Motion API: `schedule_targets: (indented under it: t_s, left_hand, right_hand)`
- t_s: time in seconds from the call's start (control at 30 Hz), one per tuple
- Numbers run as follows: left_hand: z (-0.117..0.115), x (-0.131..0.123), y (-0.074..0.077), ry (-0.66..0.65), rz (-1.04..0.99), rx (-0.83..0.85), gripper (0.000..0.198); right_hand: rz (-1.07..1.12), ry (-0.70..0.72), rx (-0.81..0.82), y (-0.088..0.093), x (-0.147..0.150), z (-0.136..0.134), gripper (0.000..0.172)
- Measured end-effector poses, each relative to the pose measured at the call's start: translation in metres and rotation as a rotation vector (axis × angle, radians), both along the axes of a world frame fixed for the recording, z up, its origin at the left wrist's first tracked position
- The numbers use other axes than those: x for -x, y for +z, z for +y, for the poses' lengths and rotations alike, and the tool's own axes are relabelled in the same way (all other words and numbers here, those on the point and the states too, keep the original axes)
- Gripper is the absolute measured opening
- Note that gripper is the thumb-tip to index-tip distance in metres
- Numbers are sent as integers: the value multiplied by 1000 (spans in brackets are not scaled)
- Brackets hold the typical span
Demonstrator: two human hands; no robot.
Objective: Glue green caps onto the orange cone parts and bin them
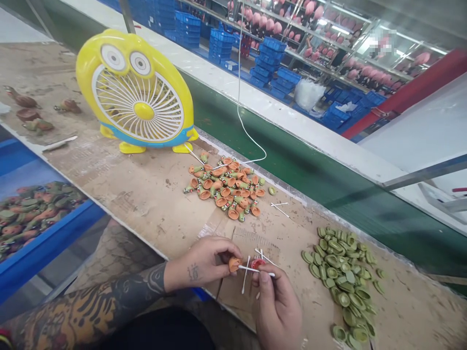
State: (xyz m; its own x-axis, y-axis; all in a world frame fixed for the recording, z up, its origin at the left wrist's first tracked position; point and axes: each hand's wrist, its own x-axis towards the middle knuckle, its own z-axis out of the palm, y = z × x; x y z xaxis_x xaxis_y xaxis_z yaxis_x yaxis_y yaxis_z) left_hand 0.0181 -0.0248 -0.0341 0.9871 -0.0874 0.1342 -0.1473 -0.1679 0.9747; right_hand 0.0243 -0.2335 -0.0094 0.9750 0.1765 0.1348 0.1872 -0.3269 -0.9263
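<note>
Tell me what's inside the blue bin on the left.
The blue bin holds a blurred heap of orange-and-green toy figures. Its bottom and lower layers are covered; part lies under the table edge.

Hands at the desk [153, 194]
Left hand [204, 265] pinches an orange figurine [233, 264]; right hand [277, 308] holds a cotton swab [255, 271] to it.

A yellow desk fan [135, 92] is stood on the workbench [120, 180]; blue crates [272, 61] are stacked beyond a green conveyor belt [328, 180].

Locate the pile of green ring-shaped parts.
In the head view, the pile of green ring-shaped parts lies on the cardboard-covered bench, right of the right hand, beside the green conveyor belt.
</note>
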Motion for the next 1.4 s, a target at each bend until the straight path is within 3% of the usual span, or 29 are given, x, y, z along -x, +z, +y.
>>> schedule_targets:
  t_s: [0.1,0.2,0.27,0.4,0.53,0.67,0.83,0.97,1.23,1.4]
  left_hand:
    - [0,1,1,-10,79,51,19]
    - [1,1,0,-7,118,86,18]
    - [2,0,-2,-13,128,113,20]
    - [3,-2,-4,-19,110,95,24]
    - [5,-2,-4,-12,48,65,25]
    - [5,0,-6,-23,39,58,26]
    - [5,0,-6,-26,83,82,29]
    - [5,0,-5,-34,98,96,28]
    - [6,0,-3,-35,55,5,30]
    - [8,-2,1,-43,-16,-95,33]
  right_hand:
    - [-25,-93,42,9,-5,-8,29]
    - [-12,-179,273,15,-10,-20,34]
    - [-23,-167,406,13,-14,-28,36]
    - [-101,-69,473,-1,-20,-33,34]
    - [-135,-55,481,-6,-21,-31,33]
    - [-127,-113,435,4,-17,-31,31]
    - [-158,-37,165,16,-10,-17,18]
    - [-144,17,35,13,-7,1,14]
    - [-176,81,152,-2,-8,-2,16]
    - [-283,72,180,3,-6,-6,15]
